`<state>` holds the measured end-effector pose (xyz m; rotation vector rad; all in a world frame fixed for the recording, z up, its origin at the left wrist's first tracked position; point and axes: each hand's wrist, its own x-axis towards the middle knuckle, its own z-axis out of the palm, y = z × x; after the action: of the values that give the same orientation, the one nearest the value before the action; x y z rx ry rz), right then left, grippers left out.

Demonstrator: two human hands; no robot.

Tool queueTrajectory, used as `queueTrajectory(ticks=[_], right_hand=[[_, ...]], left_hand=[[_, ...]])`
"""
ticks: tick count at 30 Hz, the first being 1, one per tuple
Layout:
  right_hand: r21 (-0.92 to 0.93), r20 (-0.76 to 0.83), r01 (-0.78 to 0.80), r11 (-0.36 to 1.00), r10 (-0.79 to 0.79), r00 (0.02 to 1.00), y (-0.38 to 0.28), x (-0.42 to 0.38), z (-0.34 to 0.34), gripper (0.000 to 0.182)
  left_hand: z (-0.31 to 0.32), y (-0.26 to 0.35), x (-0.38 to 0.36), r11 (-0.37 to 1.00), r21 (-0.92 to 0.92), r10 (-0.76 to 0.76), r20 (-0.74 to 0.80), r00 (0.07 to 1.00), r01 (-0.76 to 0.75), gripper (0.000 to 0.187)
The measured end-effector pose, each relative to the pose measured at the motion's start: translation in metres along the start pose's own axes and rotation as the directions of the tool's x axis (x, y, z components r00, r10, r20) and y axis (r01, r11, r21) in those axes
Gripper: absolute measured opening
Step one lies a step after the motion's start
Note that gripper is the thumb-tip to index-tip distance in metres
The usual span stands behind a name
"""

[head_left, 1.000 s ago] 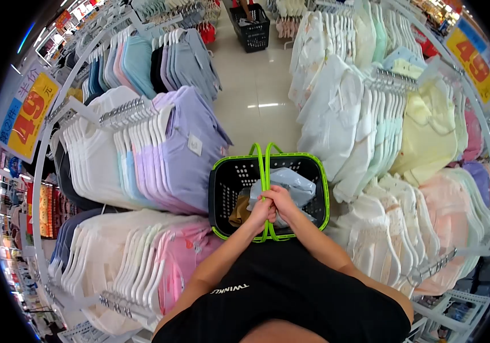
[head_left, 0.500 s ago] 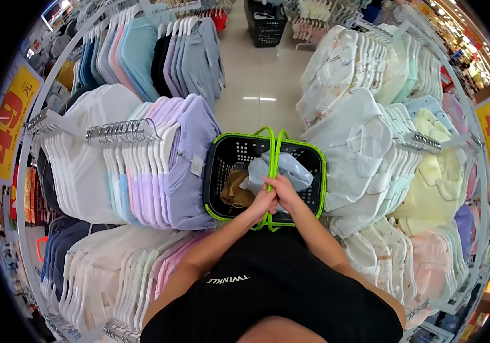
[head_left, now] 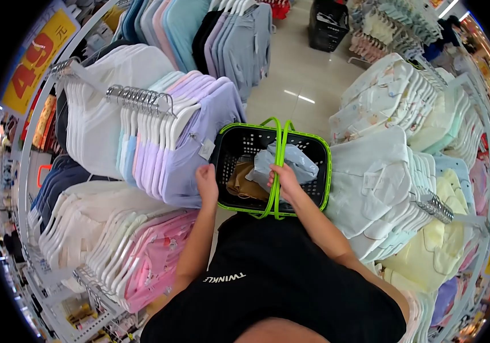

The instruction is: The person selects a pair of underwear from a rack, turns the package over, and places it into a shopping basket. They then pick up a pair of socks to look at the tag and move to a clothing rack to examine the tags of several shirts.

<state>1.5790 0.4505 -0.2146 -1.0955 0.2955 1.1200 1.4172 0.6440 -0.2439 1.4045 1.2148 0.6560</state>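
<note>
My right hand point(head_left: 284, 181) is closed around the green handles point(head_left: 280, 150) of a black shopping basket point(head_left: 220, 150) with a green rim. Inside the basket lie a light blue-grey garment point(head_left: 296, 162) and a brown item point(head_left: 242, 184). Off the handles, my left hand point(head_left: 206, 182) hovers by the basket's left side with its fingers curled in loosely and nothing visible in them. Just beyond it hangs a lavender top point(head_left: 222, 114) with a white tag point(head_left: 206, 149), the front piece on its rail.
Racks of hung clothes flank me, with white shirts point(head_left: 365, 177) on the right and pink garments point(head_left: 159, 257) at lower left. Tiled floor point(head_left: 291, 74) runs ahead to another black basket point(head_left: 328, 26). A yellow price sign point(head_left: 36, 60) stands at left.
My left hand has let go of the handles and moved left beside the basket; my right hand keeps its hold. The view has turned, tilting the racks and aisle.
</note>
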Motion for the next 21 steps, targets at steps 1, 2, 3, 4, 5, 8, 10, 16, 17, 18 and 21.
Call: queueTrajectory(ticks=[1,2,3,4,5,8,10,16,17,18,21], right_hand=[[-0.009,0.012,-0.015,1.0,0.015,1.0,-0.001,-0.001,0.001,0.017],[-0.019,0.018,-0.019,1.0,0.019,1.0,-0.002,-0.002,0.003,0.016],[-0.032,0.026,-0.023,0.999,0.024,0.999,-0.004,-0.002,0.004,0.016],[-0.055,0.043,-0.04,0.998,0.042,0.998,-0.003,-0.001,0.005,0.016],[-0.055,0.05,-0.038,0.998,0.041,0.998,0.0,0.0,0.005,0.016],[-0.082,0.069,-0.062,0.995,0.068,0.995,0.008,0.0,0.005,0.015],[-0.098,0.073,-0.079,0.992,0.086,0.994,0.015,0.0,0.007,0.015],[-0.132,0.053,-0.126,0.983,0.134,0.99,0.024,-0.002,0.005,0.015],[-0.133,0.076,-0.138,0.982,0.149,0.986,0.027,0.0,0.002,0.015],[-0.128,0.095,-0.148,0.981,0.161,0.982,0.029,-0.001,0.001,0.015],[-0.145,0.094,-0.175,0.974,0.19,0.977,0.036,-0.001,0.004,0.014]], left_hand=[[0.0,-0.001,0.004,1.0,0.002,-0.006,-0.02,1.0,0.007,0.042],[0.001,-0.003,0.009,0.996,-0.059,0.06,-0.116,0.991,-0.067,0.048],[0.002,-0.006,0.016,0.983,-0.111,0.12,-0.218,0.969,-0.147,0.054],[0.004,-0.013,0.026,0.983,-0.114,0.11,-0.249,0.962,-0.141,0.054],[0.006,-0.023,0.035,0.98,-0.123,0.129,-0.206,0.97,-0.156,0.055],[0.013,-0.028,0.05,0.954,-0.213,0.173,-0.187,0.967,-0.212,0.043],[0.011,-0.023,0.054,0.956,-0.238,0.132,-0.168,0.977,-0.17,0.034],[0.001,0.003,0.007,0.941,-0.333,0.027,-0.117,0.993,-0.065,0.017],[0.001,0.01,-0.006,0.868,-0.496,-0.067,-0.083,0.994,0.017,0.015],[0.002,0.01,-0.014,0.763,-0.639,-0.15,-0.028,0.988,0.097,0.013],[0.0,0.034,-0.04,0.718,-0.683,-0.146,0.044,0.988,0.137,0.015]])
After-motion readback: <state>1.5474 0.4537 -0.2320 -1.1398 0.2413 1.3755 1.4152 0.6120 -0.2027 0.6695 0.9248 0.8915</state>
